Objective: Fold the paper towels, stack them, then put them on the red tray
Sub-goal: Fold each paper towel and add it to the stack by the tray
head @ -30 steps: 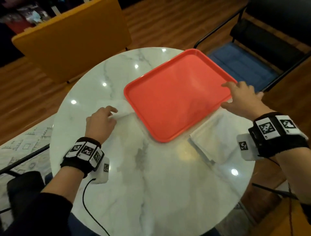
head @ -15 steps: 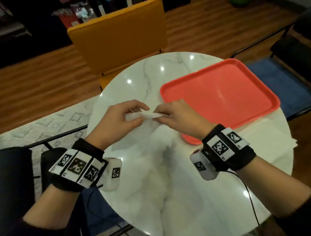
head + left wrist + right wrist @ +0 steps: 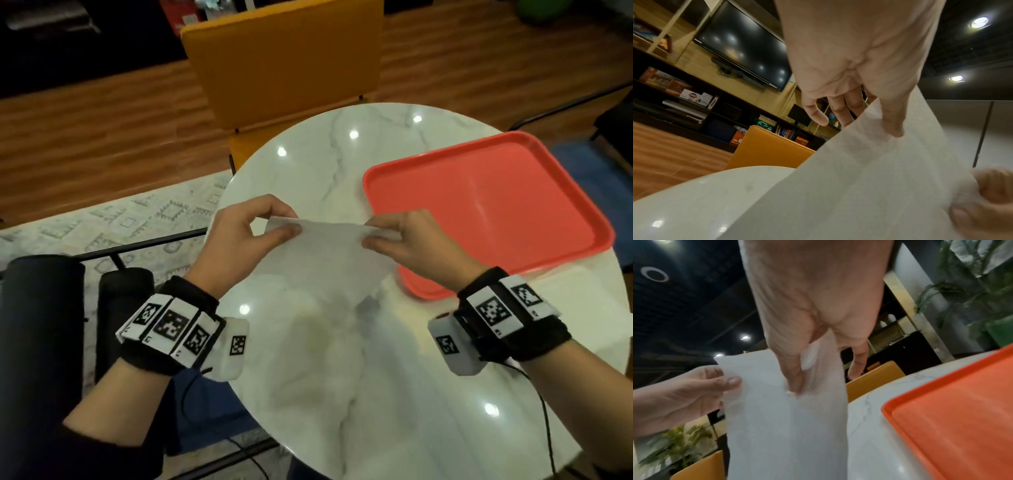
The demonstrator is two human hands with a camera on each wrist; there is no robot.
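A white paper towel (image 3: 329,253) hangs above the marble table, stretched between both hands. My left hand (image 3: 281,228) pinches its upper left corner between thumb and forefinger. My right hand (image 3: 375,236) pinches the upper right corner. In the left wrist view the paper towel (image 3: 869,186) fills the lower right, under my left hand (image 3: 894,129). The right wrist view has the paper towel (image 3: 787,426) hanging down from my right hand (image 3: 795,386). The red tray (image 3: 486,209) lies empty on the table's right side. A stack of white paper towels (image 3: 589,308) lies at the right edge, below the tray.
The round marble table (image 3: 342,394) has bare surface in front of me. An orange chair (image 3: 284,58) stands at the far side. A black chair (image 3: 41,325) sits at the left. A patterned rug and wooden floor surround the table.
My right hand left the tray's corner and came over to the towel at my left hand. Both hands lifted the towel and pulled its top corners apart.
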